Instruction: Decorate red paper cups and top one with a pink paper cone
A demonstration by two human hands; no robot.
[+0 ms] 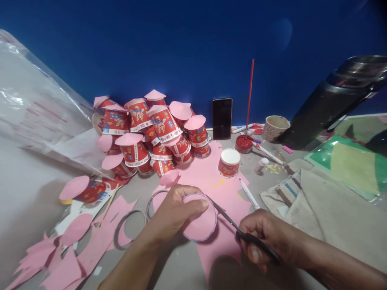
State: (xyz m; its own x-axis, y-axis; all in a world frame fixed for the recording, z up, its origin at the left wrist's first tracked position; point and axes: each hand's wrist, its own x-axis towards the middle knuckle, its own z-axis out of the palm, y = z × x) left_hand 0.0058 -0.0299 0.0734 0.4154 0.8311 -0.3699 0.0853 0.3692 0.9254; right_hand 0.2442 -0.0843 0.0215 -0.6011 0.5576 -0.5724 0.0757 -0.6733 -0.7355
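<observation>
My left hand pinches a round pink paper disc with a purple line drawn along its rim, thumb on top. In my right hand is a pair of scissors, fingers wrapped round the dark handles. The blades point up and left, close along the disc's right edge; I cannot tell whether they touch it. Beneath lies a large cut sheet of pink paper. A red paper cup with a white top stands beyond my hands, and a white marker lies right of it.
Many red cups with pink paper cones are heaped at the back left. Tape rings and pink scraps lie at left. A phone leans on the blue wall. A red pot, black flask and cloth are at right.
</observation>
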